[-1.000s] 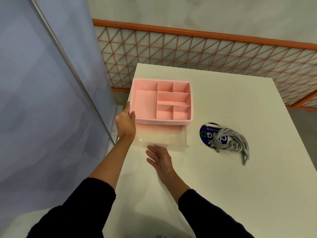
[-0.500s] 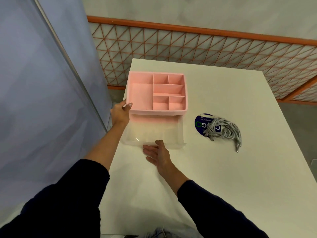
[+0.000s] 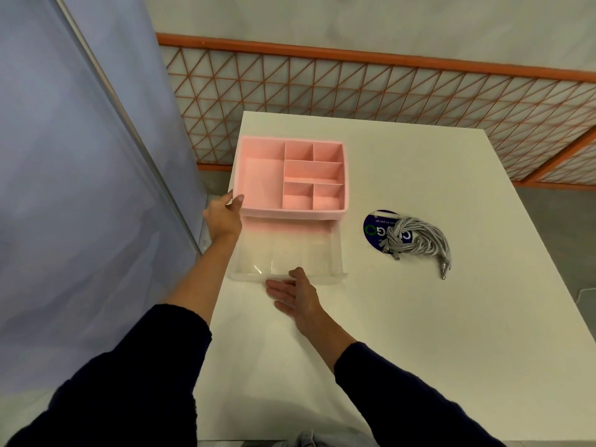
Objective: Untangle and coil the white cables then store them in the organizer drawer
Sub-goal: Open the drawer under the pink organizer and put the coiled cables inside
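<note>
A pink organizer (image 3: pixel 263 179) with several top compartments stands at the table's left edge. Its clear drawer (image 3: pixel 329 253) is pulled far out toward me and looks empty. My left hand (image 3: pixel 223 216) grips the organizer's front left corner. My right hand (image 3: pixel 295 293) rests at the drawer's front lip, thumb over the edge and fingers under it. A bundle of white cables (image 3: pixel 419 241) lies tangled on the table to the right of the drawer, apart from both hands, plug ends pointing toward me.
A round dark blue sticker (image 3: pixel 374 229) lies partly under the cables. The white table (image 3: pixel 435 333) has bare surface in front and to the right. A grey-blue partition (image 3: pixel 74 188) stands close on the left; an orange lattice barrier (image 3: pixel 387 88) runs behind the table.
The clear drawer has slid further out toward me with my right hand on its front lip. My left hand has stayed on the organizer's corner. The cables have not moved.
</note>
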Tool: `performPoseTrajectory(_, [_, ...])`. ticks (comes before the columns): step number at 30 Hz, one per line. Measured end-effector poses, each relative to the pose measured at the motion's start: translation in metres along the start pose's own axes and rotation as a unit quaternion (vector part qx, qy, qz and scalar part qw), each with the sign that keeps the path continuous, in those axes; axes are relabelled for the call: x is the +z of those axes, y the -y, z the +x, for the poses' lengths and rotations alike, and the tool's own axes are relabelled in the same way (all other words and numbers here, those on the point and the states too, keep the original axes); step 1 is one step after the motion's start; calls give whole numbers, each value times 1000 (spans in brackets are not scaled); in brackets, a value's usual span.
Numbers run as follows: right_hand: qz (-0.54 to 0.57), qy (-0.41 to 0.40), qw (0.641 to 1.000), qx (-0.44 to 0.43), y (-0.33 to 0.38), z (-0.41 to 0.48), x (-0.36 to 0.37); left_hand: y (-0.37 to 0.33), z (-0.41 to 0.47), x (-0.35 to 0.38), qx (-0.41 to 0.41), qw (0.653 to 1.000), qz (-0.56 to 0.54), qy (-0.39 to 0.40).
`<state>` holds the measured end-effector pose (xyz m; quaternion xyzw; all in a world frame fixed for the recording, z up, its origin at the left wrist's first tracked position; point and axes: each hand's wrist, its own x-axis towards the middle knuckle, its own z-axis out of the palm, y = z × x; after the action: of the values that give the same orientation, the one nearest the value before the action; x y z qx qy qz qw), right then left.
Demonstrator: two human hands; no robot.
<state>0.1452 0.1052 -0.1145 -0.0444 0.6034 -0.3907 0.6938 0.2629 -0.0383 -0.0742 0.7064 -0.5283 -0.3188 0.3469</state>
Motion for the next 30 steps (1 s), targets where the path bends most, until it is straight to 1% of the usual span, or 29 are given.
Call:
performPoseTrajectory(7, [-7, 1, 1000, 20, 3, 5, -3, 1, 0, 2, -19, 1000, -1, -12])
performPoseTrajectory(12, [-43, 31, 998, 33, 13, -5, -12, 2, -1, 1, -9, 1000, 5, -10])
performPoseTrajectory(14, [-74, 54, 995, 49, 19, -6, -21, 1, -3, 2, -7, 1000, 17, -4])
performPoseTrajectory(16, [-136, 74, 985, 70, 28, -9, -30, -1, -8, 4, -3, 999, 35, -8])
performPoseTrajectory(18, [-237, 81, 964, 86, 40, -15, -38, -8, -19, 7, 21, 998, 41, -40])
performPoseTrajectory(20, [-351, 81, 928, 94, 55, -23, -47, -16, -31, 14, 80, 992, 33, -89])
performPoseTrajectory(21, [-406, 88, 904, 99, 64, -26, -52, -20, -39, 19, 113, 988, 27, -105])
performPoseTrajectory(23, [-484, 111, 861, 104, 87, -34, -63, -31, -51, 33, 167, 980, 12, -104])
performPoseTrajectory(25, [-514, 108, 847, 83, 115, -40, -77, -42, -60, 51, 196, 977, -10, -79])
performPoseTrajectory(27, [-513, 78, 854, 40, 144, -48, -93, -55, -69, 72, 218, 975, -25, -46])
performPoseTrajectory(29, [-461, 29, 887, -19, 169, -56, -112, -68, -79, 94, 232, 972, -34, -8])
performPoseTrajectory(30, [-416, -5, 908, -59, 180, -57, -124, -74, -84, 104, 228, 973, -39, 21])
